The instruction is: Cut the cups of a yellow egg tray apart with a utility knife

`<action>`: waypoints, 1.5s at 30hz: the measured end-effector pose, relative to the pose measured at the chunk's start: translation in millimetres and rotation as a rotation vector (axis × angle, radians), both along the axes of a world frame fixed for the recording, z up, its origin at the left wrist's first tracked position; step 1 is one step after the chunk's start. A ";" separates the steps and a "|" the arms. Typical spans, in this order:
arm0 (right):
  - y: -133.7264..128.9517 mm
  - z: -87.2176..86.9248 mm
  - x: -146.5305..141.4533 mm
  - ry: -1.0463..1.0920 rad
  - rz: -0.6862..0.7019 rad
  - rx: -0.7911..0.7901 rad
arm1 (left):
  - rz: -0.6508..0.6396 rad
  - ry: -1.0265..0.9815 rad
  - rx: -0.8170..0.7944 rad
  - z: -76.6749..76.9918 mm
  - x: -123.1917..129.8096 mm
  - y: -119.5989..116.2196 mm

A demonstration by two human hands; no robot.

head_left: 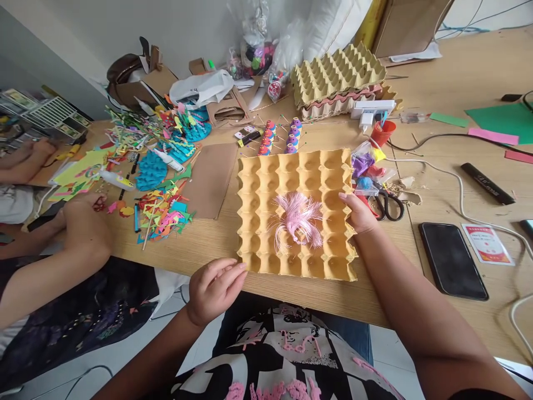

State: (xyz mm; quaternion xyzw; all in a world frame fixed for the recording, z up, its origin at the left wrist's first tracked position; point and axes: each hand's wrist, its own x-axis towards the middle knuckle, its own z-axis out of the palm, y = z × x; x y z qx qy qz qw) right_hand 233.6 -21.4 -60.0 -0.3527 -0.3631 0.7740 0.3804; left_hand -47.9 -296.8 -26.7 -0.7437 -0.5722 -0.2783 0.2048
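A yellow egg tray lies in front of me at the table's near edge. On its middle rests a bundle of pink shiny strands, fanned out over the cups. My right hand grips the tray's right edge, with the thumb on top and the other fingers hidden beneath. At the near left corner, my left hand has its fingers curled together and the tips touching the tray; its thumb is hidden. Behind the tray stand two rows of small painted pieces, one red and blue, one purple.
Stacked egg trays stand at the back. Scissors, a phone and cables lie to the right. Coloured paper scraps, blue painted pieces and brown cardboard lie left. Other people's arms rest at the far left.
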 end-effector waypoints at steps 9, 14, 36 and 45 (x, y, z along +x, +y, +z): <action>4.6 -2.6 2.3 0.028 0.014 0.002 | -0.201 0.280 -0.100 40.2 58.6 94.7; 6.1 -5.4 3.7 0.058 0.025 0.006 | -0.152 0.349 -0.120 27.5 71.8 124.2; 7.6 -3.0 5.1 0.033 0.052 0.009 | -0.250 -0.951 -0.485 69.0 18.8 127.5; 7.4 -2.3 5.2 0.052 0.048 -0.023 | -0.260 -1.176 -0.537 103.6 23.3 183.1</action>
